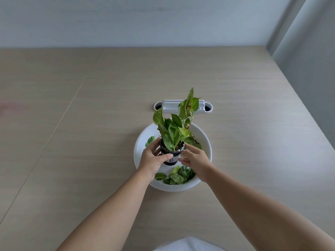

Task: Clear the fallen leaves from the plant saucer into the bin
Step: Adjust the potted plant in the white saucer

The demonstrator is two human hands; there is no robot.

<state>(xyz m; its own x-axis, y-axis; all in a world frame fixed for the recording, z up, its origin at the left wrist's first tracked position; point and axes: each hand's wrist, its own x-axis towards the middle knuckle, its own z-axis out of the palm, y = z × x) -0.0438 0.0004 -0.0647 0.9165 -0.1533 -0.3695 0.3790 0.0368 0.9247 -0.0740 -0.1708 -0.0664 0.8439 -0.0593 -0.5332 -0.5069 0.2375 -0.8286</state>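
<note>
A round white saucer (203, 138) sits on the wooden table in the middle of the head view. Inside it stands a small black pot (172, 156) holding a green leafy plant (176, 127). My left hand (154, 159) wraps the pot's left side and my right hand (194, 158) holds its right side. Several fallen green leaves (178, 175) lie heaped in the near part of the saucer. One more leaf (150, 140) lies at the saucer's left, and others (195, 144) show behind my right hand. No bin is in view.
A white cable-port cover (183, 106) is set into the light wooden table (90, 124) just behind the saucer. A pale wall runs along the back, and a grey wall (308, 60) borders the table on the right. White cloth (188, 245) shows at the bottom edge.
</note>
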